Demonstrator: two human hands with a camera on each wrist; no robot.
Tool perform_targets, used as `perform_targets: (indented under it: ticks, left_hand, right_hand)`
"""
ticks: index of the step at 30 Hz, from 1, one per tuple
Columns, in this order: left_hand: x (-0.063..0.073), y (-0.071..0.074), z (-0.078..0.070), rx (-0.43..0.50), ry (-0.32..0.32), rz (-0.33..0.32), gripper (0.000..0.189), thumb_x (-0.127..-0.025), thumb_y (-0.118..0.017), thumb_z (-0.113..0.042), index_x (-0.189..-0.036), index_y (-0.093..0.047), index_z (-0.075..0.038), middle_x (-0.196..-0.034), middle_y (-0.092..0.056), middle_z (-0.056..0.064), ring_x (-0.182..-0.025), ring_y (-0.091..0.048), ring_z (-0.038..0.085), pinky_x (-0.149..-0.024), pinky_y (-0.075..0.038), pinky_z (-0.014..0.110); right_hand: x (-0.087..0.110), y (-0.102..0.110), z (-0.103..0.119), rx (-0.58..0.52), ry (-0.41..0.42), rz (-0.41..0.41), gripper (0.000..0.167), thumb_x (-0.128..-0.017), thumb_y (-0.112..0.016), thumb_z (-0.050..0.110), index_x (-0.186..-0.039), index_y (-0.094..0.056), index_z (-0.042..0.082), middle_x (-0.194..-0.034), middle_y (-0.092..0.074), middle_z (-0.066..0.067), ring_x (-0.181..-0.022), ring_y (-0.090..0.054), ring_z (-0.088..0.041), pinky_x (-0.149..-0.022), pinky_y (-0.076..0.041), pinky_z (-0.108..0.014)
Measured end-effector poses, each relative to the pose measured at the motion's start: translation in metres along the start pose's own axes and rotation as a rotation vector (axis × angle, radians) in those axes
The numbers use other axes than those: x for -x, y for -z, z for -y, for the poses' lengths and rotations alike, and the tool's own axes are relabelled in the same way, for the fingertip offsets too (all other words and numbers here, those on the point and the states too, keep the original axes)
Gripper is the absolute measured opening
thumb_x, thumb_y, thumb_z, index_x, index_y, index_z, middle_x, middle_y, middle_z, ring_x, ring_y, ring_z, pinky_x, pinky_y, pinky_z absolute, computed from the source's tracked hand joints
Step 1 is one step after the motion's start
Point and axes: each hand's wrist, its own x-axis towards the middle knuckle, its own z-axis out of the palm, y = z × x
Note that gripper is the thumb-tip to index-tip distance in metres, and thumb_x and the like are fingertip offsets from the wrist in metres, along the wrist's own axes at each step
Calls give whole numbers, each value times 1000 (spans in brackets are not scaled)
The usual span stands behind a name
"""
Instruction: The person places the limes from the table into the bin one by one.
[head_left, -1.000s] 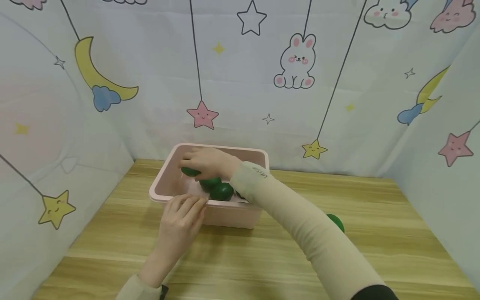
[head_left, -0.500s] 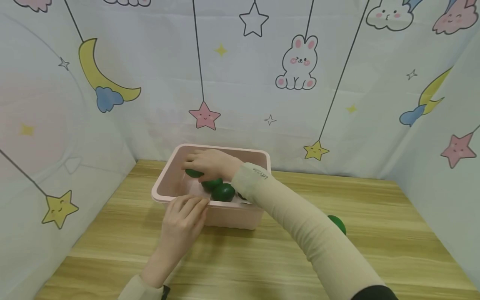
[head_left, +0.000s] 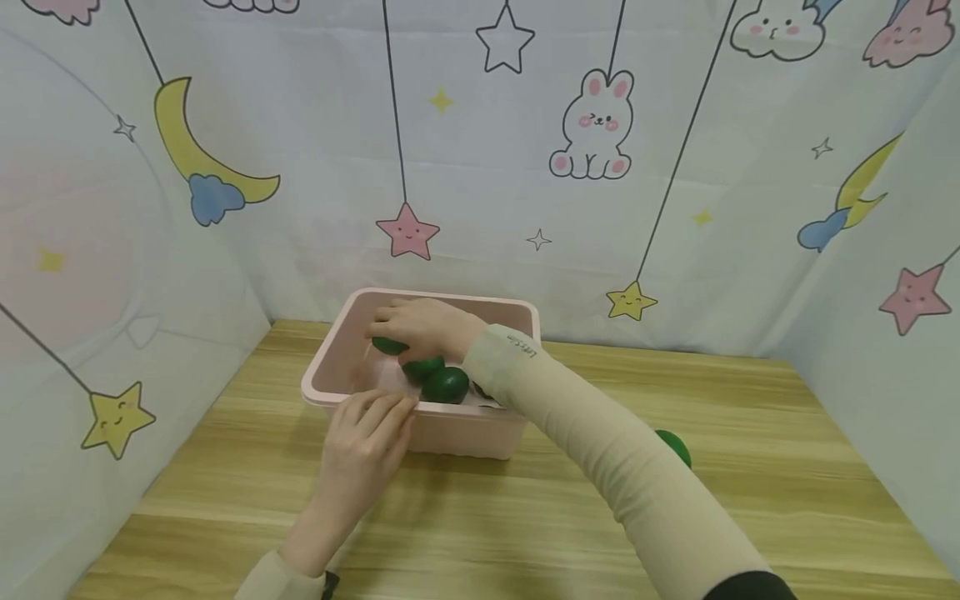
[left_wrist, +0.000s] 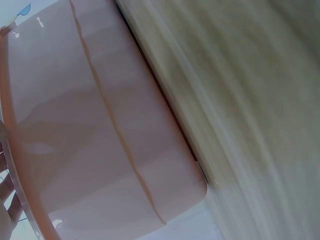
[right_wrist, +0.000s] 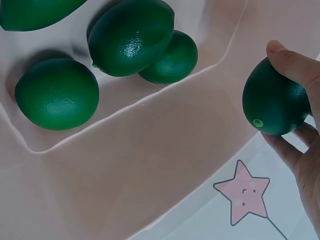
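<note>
A pink plastic bin (head_left: 467,435) stands on the table near the back curtain. My right hand (head_left: 427,325) is inside its upper left part, gripping a dark green lime (right_wrist: 272,102) between thumb and fingers. In the right wrist view that lime sits apart from several others on the bin floor, among them one lime (right_wrist: 57,94) near a corner. At the front rim, my left hand (head_left: 366,429) holds on with fingers bent over the edge. The left wrist view shows mostly the bin's outer wall (left_wrist: 95,140), with fingertips at the rim. My right forearm covers the bin's right side.
Another green lime (head_left: 675,447) lies on the wooden table (head_left: 525,525), right of the bin and partly behind my right sleeve (head_left: 600,450). White curtains (head_left: 480,167) printed with stars, moons and a rabbit enclose the table at the back and both sides.
</note>
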Motion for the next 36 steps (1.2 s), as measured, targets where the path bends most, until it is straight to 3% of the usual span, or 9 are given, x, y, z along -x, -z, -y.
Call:
perform_targets:
  ticks: [9,14,20,25,36]
  left_hand:
    - [0,0,-1,-3,8,4,26,-98,-51,-20,-97,-72,-4,-92,-72,8,-89,-61,29,-81,-47,42]
    - [-1,-1,-1,8,5,-11,24,-96,-53,-18,-97,-72,-4,-92,-71,8,-90,-61,29,-81,-47,42]
    - [-1,-1,-2,-1,2,-5,26,-98,-51,-19,-99,-73,-4,-92,-72,7,-89,-61,28,-80,-47,40]
    - [0,-1,-2,-3,8,1,27,-98,-51,-20,-98,-73,-4,-92,-72,7,-90,-61,29,-80,-47,41]
    - [0,-2,-2,5,2,-20,25,-97,-53,-19,-99,-73,-4,-91,-72,8,-90,-61,30,-80,-47,42]
  right_hand:
    - [1,4,0,4,3,-44,47,-92,-63,15,-138,-51,18,-134,-55,0,-126,-50,-16,-107,-42,-25]
    - [2,6,-2,-7,-27,-12,44,-93,-56,5,-134,-54,20,-133,-56,1,-124,-51,-15,-106,-42,-25]
    - [8,10,-5,-93,-97,35,43,-94,-55,9,-135,-53,19,-140,-52,1,-133,-46,-15,-112,-38,-27]
    - [16,13,-9,-175,-145,49,44,-92,-56,10,-136,-53,18,-140,-53,1,-129,-49,-17,-109,-42,-30]
    - [32,15,-19,-135,-167,-4,42,-92,-63,17,-133,-54,20,-138,-53,-2,-127,-51,-19,-105,-46,-33]
